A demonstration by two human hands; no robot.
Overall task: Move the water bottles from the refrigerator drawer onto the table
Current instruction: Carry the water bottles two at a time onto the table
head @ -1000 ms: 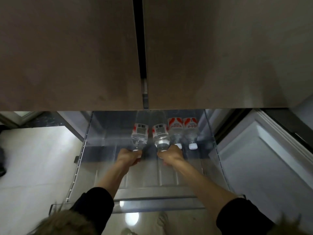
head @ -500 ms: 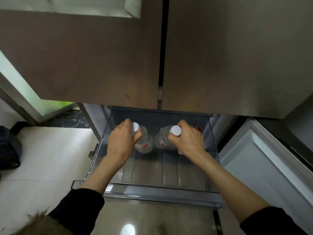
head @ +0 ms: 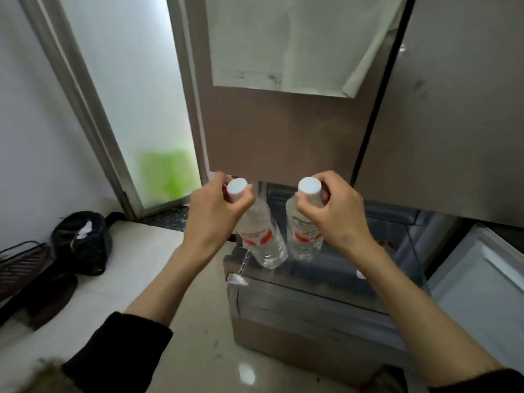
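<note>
Hands (head: 211, 219) (head: 336, 211) grip 2 bottles (head: 262, 236) (head: 304, 236) by the necks above the drawer (head: 312, 296); more bottles remain inside, table unseen.

Both arms extended forward, forearms bare, dark sleeves pushed to the elbows. Left hand (head: 211, 212) raised, fingers curled in a grip near its fingertips. Right hand (head: 337, 215) level with it, likewise curled, knuckles up.
</note>
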